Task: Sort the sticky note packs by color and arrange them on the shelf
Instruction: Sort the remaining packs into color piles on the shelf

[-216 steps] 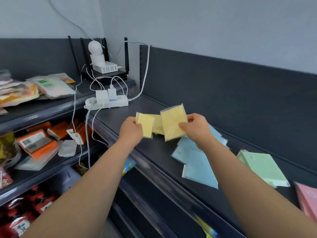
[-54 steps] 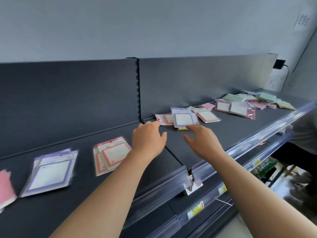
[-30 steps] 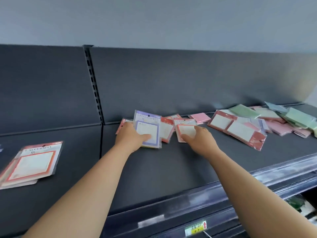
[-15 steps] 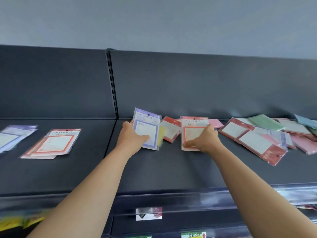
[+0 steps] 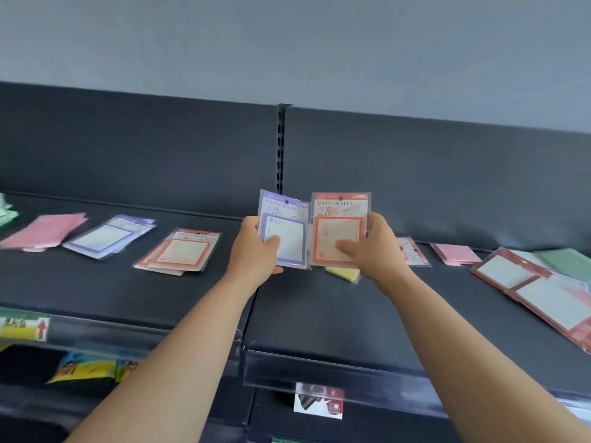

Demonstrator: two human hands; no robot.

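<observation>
Above the dark grey metal shelf (image 5: 319, 318), in front of the slotted upright in its back panel, the left hand (image 5: 256, 251) pinches a purple-bordered sticky note pack in a clear plastic sleeve (image 5: 287, 230), thumb on the face and fingers behind. The right hand (image 5: 372, 251) grips an orange-red-bordered sticky note pack in a like sleeve (image 5: 337, 227) the same way. The 2 packs stand upright side by side, edges meeting, clear of the shelf.

They look light, thin and fairly stiff, though the glossy film is probably slippery. A pinch low on the outer edge, as now, should hold. A hard squeeze could crease the card.

To the left lie 3 sorted piles, each apart from the next:
- An orange-red-bordered pile (image 5: 180, 251) is nearest.
- A purple-bordered pile (image 5: 108, 236) comes next.
- A pink pile (image 5: 44, 230) lies farthest.

Bare shelf runs in front of them, so each pack could travel low and flat to its match. A small yellow pack (image 5: 343, 273) lies just under the right hand, and a loose mixed heap (image 5: 527, 282) crowds the right. The front rail (image 5: 319, 366) looks slightly raised, so sliding packs may catch there.
</observation>
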